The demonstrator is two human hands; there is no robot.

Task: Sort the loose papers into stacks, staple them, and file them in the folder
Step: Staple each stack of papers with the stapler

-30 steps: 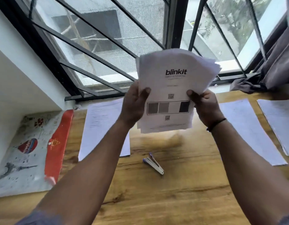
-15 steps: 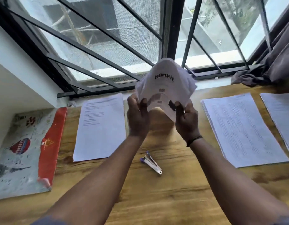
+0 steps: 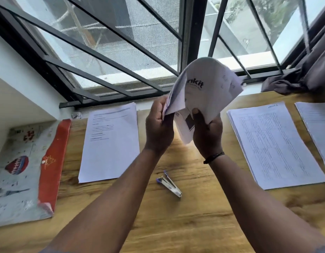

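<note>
Both hands hold a bundle of white printed sheets (image 3: 211, 88) up above the middle of the wooden table (image 3: 176, 225); the bundle curves over at the top. My left hand (image 3: 159, 127) pinches the left edge, where one sheet folds away from the rest. My right hand (image 3: 207, 132) grips the lower right part, thumb on the front page. A small metal stapler (image 3: 170, 184) lies on the table below the hands. One paper stack (image 3: 110, 143) lies to the left, another (image 3: 273, 145) to the right, a third (image 3: 317, 130) at the far right edge. The illustrated folder (image 3: 24, 172) with a red flap lies far left.
A barred window (image 3: 121, 52) runs along the table's far edge. A dark curtain (image 3: 304, 73) bunches on the sill at the back right. A white wall ledge (image 3: 17, 92) stands at the left, behind the folder.
The bundle has come lower and bent over at the top. My hands have drawn closer together, and a sheet on the left side has peeled away from the others.
</note>
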